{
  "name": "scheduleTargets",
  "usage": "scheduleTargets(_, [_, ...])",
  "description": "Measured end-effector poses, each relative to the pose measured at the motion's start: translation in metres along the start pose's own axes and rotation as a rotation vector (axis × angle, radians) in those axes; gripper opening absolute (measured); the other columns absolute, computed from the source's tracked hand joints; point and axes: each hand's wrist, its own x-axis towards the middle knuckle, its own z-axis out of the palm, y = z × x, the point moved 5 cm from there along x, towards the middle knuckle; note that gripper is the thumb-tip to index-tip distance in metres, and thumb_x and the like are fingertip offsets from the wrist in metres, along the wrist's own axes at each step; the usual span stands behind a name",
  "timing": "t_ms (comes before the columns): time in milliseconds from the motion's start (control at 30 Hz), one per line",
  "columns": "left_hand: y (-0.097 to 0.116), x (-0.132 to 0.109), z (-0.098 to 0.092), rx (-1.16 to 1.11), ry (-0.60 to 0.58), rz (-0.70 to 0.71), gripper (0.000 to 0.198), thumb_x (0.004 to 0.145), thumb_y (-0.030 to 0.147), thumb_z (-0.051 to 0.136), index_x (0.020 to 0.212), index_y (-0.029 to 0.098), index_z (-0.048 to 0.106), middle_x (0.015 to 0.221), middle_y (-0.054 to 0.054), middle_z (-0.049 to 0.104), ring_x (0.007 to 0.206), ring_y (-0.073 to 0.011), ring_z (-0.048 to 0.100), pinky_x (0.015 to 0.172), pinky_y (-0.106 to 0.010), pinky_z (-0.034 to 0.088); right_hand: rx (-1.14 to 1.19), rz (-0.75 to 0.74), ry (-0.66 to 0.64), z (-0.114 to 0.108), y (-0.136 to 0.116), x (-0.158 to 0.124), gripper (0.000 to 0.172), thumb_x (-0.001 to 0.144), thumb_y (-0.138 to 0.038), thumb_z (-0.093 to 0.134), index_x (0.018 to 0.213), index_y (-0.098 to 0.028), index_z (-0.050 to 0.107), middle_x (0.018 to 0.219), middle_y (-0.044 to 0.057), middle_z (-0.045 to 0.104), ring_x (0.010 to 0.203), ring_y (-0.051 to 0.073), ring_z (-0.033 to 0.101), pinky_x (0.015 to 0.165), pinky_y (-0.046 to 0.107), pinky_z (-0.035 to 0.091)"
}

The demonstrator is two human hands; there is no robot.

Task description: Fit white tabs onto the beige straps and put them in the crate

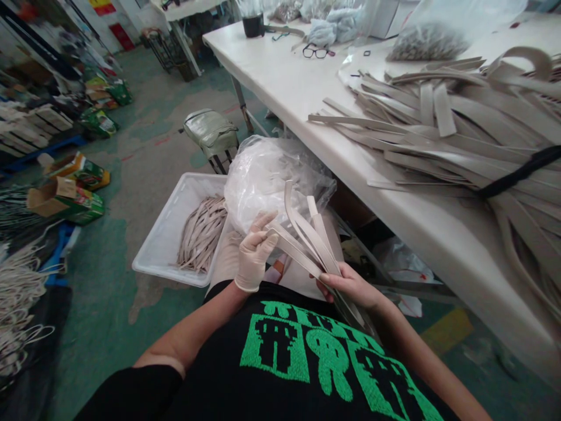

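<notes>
Above my lap, my right hand [346,285] is wrapped round a small bunch of beige flat straps [322,237], whose free ends fan out upward. My left hand [256,251], in a thin white glove, pinches the end of one strap from that bunch. The lower part of the straps hangs down past my right hand against my shirt. Behind my hands a clear plastic bag [272,175] bulges beside the table. To the left of it, a white plastic bin [162,234] on the floor holds a heap of similar straps [201,234].
A white table [289,88] runs along my right, its edge close to my right arm. On it lie a large pile of straps [438,134], eyeglasses [316,51], a black cup [253,26] and bagged small parts [427,42]. A stool [210,130] stands beyond the bin; open cartons [65,199] sit left.
</notes>
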Motion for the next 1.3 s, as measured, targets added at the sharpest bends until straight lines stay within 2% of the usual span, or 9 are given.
scheduleTargets(167, [0.012, -0.017, 0.007, -0.131, -0.150, -0.139, 0.024, 0.077, 0.044, 0.076, 0.076, 0.020, 0.079, 0.099, -0.011, 0.075, 0.095, -0.0266, 0.068, 0.087, -0.040, 0.054, 0.102, 0.048, 0.033, -0.008, 0.004, 0.003, 0.045, 0.072, -0.057, 0.074, 0.073, -0.013, 0.063, 0.063, 0.002, 0.060, 0.053, 0.012, 0.052, 0.052, 0.023, 0.043])
scheduleTargets(333, [0.003, -0.018, 0.000, -0.261, -0.115, -0.324, 0.033, 0.070, 0.052, 0.079, 0.070, 0.019, 0.078, 0.081, -0.008, 0.075, 0.069, -0.0193, 0.066, 0.065, -0.032, 0.053, 0.101, -0.044, 0.151, -0.029, -0.004, -0.004, 0.045, 0.069, -0.058, 0.077, 0.073, -0.015, 0.064, 0.064, 0.003, 0.059, 0.058, 0.015, 0.053, 0.060, 0.028, 0.044])
scheduleTargets(467, [-0.018, -0.014, -0.012, -0.268, -0.019, -0.417, 0.031, 0.072, 0.049, 0.078, 0.079, 0.019, 0.079, 0.084, -0.008, 0.077, 0.073, -0.0179, 0.067, 0.066, -0.028, 0.052, 0.191, -0.148, 0.170, -0.037, -0.010, -0.033, 0.046, 0.062, -0.056, 0.084, 0.072, -0.019, 0.059, 0.061, -0.002, 0.048, 0.056, 0.013, 0.043, 0.061, 0.030, 0.042])
scheduleTargets(633, [-0.043, -0.016, 0.002, -0.227, -0.099, -0.511, 0.038, 0.072, 0.051, 0.078, 0.081, 0.014, 0.078, 0.079, -0.009, 0.076, 0.069, -0.0171, 0.065, 0.068, -0.028, 0.051, 0.147, 0.089, 0.124, -0.021, 0.002, -0.057, 0.047, 0.059, -0.053, 0.084, 0.077, -0.018, 0.058, 0.062, -0.001, 0.047, 0.056, 0.013, 0.042, 0.052, 0.027, 0.035])
scheduleTargets(733, [-0.053, -0.019, 0.022, -0.221, -0.177, -0.570, 0.041, 0.069, 0.052, 0.079, 0.079, 0.013, 0.078, 0.078, -0.010, 0.075, 0.065, -0.0156, 0.063, 0.065, -0.027, 0.049, 0.058, 0.047, 0.348, -0.025, -0.005, -0.051, 0.040, 0.072, -0.054, 0.074, 0.069, -0.018, 0.056, 0.059, 0.000, 0.047, 0.054, 0.013, 0.042, 0.051, 0.028, 0.034])
scheduleTargets(833, [-0.060, -0.018, 0.041, -0.182, -0.274, -0.580, 0.043, 0.069, 0.054, 0.079, 0.080, 0.012, 0.078, 0.077, -0.010, 0.075, 0.061, -0.0144, 0.060, 0.060, -0.027, 0.047, 0.011, -0.019, 0.508, -0.029, -0.009, -0.039, 0.036, 0.077, -0.052, 0.068, 0.080, -0.017, 0.065, 0.054, -0.002, 0.046, 0.050, 0.014, 0.041, 0.049, 0.027, 0.033])
scheduleTargets(1000, [-0.064, 0.004, 0.050, -0.143, -0.245, -0.473, 0.046, 0.065, 0.057, 0.080, 0.073, 0.013, 0.076, 0.070, -0.006, 0.072, 0.062, -0.0133, 0.058, 0.065, -0.027, 0.048, -0.036, 0.070, 0.486, -0.019, 0.016, -0.026, 0.053, 0.072, -0.055, 0.074, 0.100, -0.010, 0.070, 0.064, 0.004, 0.062, 0.051, 0.015, 0.048, 0.047, 0.028, 0.037])
scheduleTargets(1167, [-0.075, 0.015, 0.056, -0.192, -0.182, -0.461, 0.042, 0.065, 0.055, 0.081, 0.070, 0.014, 0.073, 0.065, -0.001, 0.067, 0.062, -0.0113, 0.056, 0.065, -0.025, 0.047, -0.075, 0.102, 0.435, -0.013, 0.028, -0.026, 0.054, 0.071, -0.059, 0.073, 0.094, -0.010, 0.071, 0.083, 0.014, 0.073, 0.064, 0.023, 0.060, 0.054, 0.032, 0.047])
scheduleTargets(1300, [-0.087, 0.013, 0.068, -0.183, -0.240, -0.456, 0.042, 0.064, 0.055, 0.081, 0.071, 0.015, 0.073, 0.065, 0.000, 0.067, 0.061, -0.0112, 0.056, 0.065, -0.025, 0.048, -0.161, 0.137, 0.556, -0.018, 0.033, -0.028, 0.045, 0.064, -0.055, 0.077, 0.080, -0.013, 0.072, 0.077, 0.011, 0.072, 0.067, 0.026, 0.062, 0.060, 0.036, 0.051])
